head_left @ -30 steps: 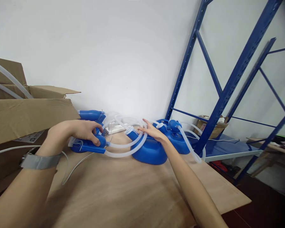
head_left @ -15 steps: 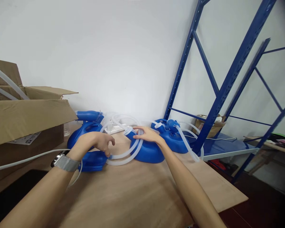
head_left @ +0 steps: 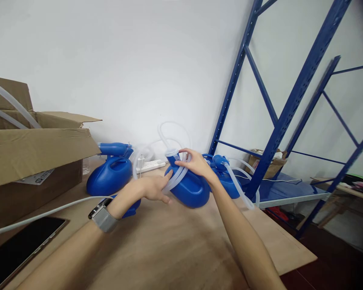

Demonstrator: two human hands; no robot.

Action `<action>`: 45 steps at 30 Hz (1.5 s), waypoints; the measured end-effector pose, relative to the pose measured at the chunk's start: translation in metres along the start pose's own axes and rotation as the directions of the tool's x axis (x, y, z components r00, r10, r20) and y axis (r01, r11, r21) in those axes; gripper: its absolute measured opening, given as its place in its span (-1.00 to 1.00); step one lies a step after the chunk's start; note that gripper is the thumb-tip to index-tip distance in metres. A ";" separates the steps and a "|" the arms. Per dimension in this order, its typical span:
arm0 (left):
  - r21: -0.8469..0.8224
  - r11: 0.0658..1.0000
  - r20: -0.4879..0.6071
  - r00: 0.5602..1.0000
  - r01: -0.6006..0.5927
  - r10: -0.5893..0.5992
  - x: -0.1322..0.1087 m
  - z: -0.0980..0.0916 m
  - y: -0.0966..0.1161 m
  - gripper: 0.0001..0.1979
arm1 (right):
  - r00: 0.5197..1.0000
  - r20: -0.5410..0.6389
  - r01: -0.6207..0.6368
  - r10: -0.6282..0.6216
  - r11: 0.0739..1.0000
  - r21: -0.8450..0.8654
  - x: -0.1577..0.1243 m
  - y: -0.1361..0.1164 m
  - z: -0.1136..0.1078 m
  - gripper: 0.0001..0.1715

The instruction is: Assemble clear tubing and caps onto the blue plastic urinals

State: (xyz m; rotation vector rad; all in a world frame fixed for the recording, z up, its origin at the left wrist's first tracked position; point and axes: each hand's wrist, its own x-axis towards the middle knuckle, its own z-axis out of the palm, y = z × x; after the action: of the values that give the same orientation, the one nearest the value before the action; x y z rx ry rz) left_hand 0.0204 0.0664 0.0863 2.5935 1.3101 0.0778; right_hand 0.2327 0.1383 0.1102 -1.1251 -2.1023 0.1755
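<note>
A blue plastic bottle (head_left: 195, 192) with a wide white-rimmed mouth leans in the middle of the table. My right hand (head_left: 196, 163) is closed round its neck, pressing loops of clear tube (head_left: 179, 174) against it. The upper part of the tube is blurred and arches before the wall. My left hand (head_left: 153, 188) reaches in from the left with fingers spread at the tube's lower loops; whether it touches them I cannot tell. Behind my left wrist lies another blue piece (head_left: 133, 209), mostly hidden.
More blue bottles stand at the left (head_left: 109, 179) and right (head_left: 231, 189), the right one with a tube. A white power strip (head_left: 151, 165) lies behind. Left are an open cardboard box (head_left: 39, 155), a cable (head_left: 57, 208) and a black-screened device (head_left: 21, 249); right, blue shelving (head_left: 278, 121).
My left hand has moved right, away from the blue piece, to the bottle's tube. My right hand has raised and tilted the bottle's neck slightly. The tube's free part has swung upward.
</note>
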 end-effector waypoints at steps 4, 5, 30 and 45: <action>-0.037 0.999 -0.042 0.999 0.019 -0.021 -0.008 -0.011 -0.005 0.17 | 0.981 -0.189 -0.035 0.047 0.997 0.068 0.001 -0.001 -0.015 -0.37; -0.040 0.999 -0.038 0.999 0.018 -0.020 -0.011 -0.015 -0.007 0.14 | 0.974 -0.217 -0.049 0.068 0.995 0.091 0.002 0.001 -0.018 -0.37; -0.208 0.974 0.183 0.981 0.095 -0.057 -0.034 -0.028 -0.019 0.09 | 0.933 -0.140 -0.266 0.331 0.898 0.350 -0.062 -0.012 -0.117 -0.28; -0.122 0.982 0.375 0.922 0.146 -0.090 -0.017 -0.013 -0.015 0.16 | 0.859 0.091 -0.460 0.503 0.684 0.566 -0.085 0.026 -0.051 -0.38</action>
State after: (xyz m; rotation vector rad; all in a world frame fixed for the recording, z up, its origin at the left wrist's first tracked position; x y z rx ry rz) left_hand -0.0040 0.0639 0.0961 2.2565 1.2617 -0.3077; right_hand 0.3130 0.0786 0.0898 -1.2436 -1.4686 0.9459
